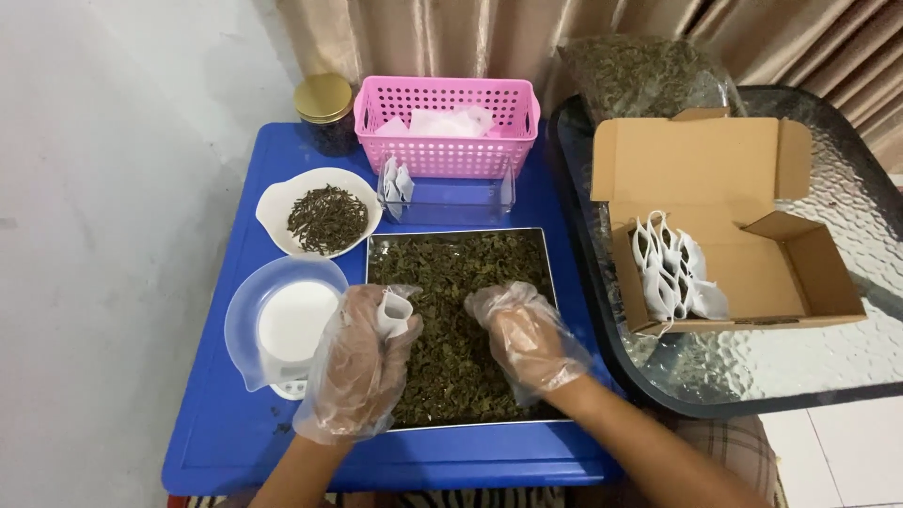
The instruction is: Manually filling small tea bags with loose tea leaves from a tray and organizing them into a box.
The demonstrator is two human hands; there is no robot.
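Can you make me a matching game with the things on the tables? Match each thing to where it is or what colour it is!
Things:
1. basket
2. cardboard box
3. jar lid
4. left hand

Clues:
A. gold
B. pink
C. holds a small white bag
D. on the glass table

Pairs: 1-B, 2-D, 3-A, 4-C

Setting: a home, used for small-scale tea packing. Evidence: beige curtains (451,38), tiled floor (837,452), small blue plastic worktop (235,442) beside a textured glass table (847,357), plain white wall (113,235).
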